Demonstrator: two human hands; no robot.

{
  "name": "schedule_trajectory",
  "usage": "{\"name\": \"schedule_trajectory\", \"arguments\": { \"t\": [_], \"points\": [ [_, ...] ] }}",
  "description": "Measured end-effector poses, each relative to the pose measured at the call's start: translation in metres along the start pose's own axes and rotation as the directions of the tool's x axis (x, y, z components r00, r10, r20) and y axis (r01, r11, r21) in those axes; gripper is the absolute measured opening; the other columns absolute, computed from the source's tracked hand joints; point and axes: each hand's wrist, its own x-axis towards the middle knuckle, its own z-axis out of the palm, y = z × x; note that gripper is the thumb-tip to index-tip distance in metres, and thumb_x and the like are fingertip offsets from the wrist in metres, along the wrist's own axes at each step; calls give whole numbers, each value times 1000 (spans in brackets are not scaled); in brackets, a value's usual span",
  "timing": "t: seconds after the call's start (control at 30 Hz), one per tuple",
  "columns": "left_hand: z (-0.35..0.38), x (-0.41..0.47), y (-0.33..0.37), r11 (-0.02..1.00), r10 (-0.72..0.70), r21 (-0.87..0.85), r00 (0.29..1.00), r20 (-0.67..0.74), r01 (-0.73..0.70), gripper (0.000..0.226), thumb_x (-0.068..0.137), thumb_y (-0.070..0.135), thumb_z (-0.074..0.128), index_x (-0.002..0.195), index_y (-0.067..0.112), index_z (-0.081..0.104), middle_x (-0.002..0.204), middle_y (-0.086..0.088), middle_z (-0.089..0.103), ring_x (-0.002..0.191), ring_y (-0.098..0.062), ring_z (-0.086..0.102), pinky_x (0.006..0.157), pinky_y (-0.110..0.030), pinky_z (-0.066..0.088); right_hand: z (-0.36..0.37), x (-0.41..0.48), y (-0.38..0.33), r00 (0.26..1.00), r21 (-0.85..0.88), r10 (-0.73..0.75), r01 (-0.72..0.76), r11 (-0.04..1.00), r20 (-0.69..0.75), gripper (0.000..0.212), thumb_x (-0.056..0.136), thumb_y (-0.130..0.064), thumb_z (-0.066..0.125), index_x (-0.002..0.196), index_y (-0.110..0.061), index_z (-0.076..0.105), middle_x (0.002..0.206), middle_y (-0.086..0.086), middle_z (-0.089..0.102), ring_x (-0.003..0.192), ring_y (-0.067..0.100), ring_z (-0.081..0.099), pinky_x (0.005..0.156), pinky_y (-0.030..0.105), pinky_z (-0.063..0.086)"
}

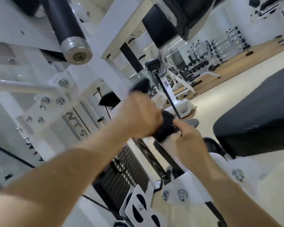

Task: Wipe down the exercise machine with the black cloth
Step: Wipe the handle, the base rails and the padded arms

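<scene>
While the left hand (143, 115) grips the black cloth (165, 128) against the exercise machine (105, 38), the right hand (188, 135) pinches its edge; wiping looks underway, and the next move calls for a firm stroke.

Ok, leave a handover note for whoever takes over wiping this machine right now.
Left hand: grips the black cloth.
Right hand: pinches the same cloth's other side.
Cloth is bunched between them, near the weight stack.
Done: the picture does not show which parts are wiped.
Left: likely the white frame, roller and seat pad.
</scene>
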Motion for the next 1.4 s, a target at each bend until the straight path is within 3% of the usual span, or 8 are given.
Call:
{"name": "schedule_trajectory", "arguments": {
  "t": [0.23, 0.4, 0.57, 0.7, 0.9, 1.1, 1.23, 1.4],
  "points": [
    [-13, -14, 10, 970, 151, -187, 988, -43, -156, 32, 90, 33, 52, 121, 30, 61, 112, 8, 61, 107, -17, 54, 78, -30, 47, -11, -4, -12, 988, -21, 50, -47, 999, 146, 60, 82, -23, 42, 141, -31, 33, 136, 8, 47, 119, 27, 48, 99, 47, 43],
    [-4, -12, 11, 995, -86, 51, 996, -13, 87, 58, 91, 47, 19, 75, 22, 69, 83, 4, 67, 96, -20, 58, 108, -38, 26, -10, -2, -9, 999, -212, -47, 50, 976, 17, 34, 85, -17, 45, 110, -10, 67, 113, 8, 62, 108, 25, 51, 97, 36, 41],
    [-10, 14, 82, 985, -108, -119, 986, 129, 123, 37, 95, 28, 26, 84, 20, 61, 61, 5, 47, 53, -16, 43, 53, -26, 33, -44, 6, -17, 999, -498, 39, -44, 866, -20, 21, 94, -15, 47, 81, -3, 57, 84, 12, 55, 81, 24, 52, 71, 32, 41],
    [16, -20, 130, 949, -218, -208, 970, 110, 237, 50, 93, 32, 35, 141, 19, 46, 140, -2, 51, 136, -30, 38, 118, -39, 16, -49, -2, -18, 966, -576, 156, -10, 817, 205, 44, 95, -8, 47, 138, -5, 38, 132, 18, 48, 114, 32, 54, 81, 35, 45],
    [9, -50, 158, 824, -330, -552, 899, -288, 126, 36, 78, 15, 50, 101, 2, 73, 105, -9, 73, 114, -22, 45, 109, -24, 25, -60, -7, -24, 811, -779, 363, 171, 603, 459, 59, 94, -10, 48, 147, -8, 21, 129, 13, 47, 116, 30, 50, 76, 29, 44],
    [-3, -95, 162, 450, -339, -876, 941, 11, 172, 38, 87, 17, 42, 117, 30, 62, 90, 17, 65, 73, 4, 59, 74, -2, 40, -76, -41, 3, 852, -628, -14, 397, 669, 524, 45, 82, -14, 66, 125, -14, 51, 127, 7, 48, 124, 26, 42, 102, 39, 40],
    [15, -116, 165, 585, -160, -810, 985, -63, 43, 30, 86, 22, 40, 104, 20, 65, 91, 10, 66, 77, 0, 56, 72, -18, 50, -72, -77, 46, 754, -629, -444, 653, 422, 485, 16, 87, -8, 63, 101, -10, 70, 107, 8, 68, 107, 27, 60, 104, 44, 40],
    [52, -133, 197, 692, -107, -715, 965, -238, -100, 26, 82, 10, 64, 106, 15, 71, 104, 7, 70, 100, -14, 60, 69, -25, 56, -74, -106, 75, 707, -723, -473, 664, 190, 526, 25, 97, -7, 48, 96, -17, 71, 76, -2, 65, 73, 22, 61, 86, 38, 46]
  ]
}}
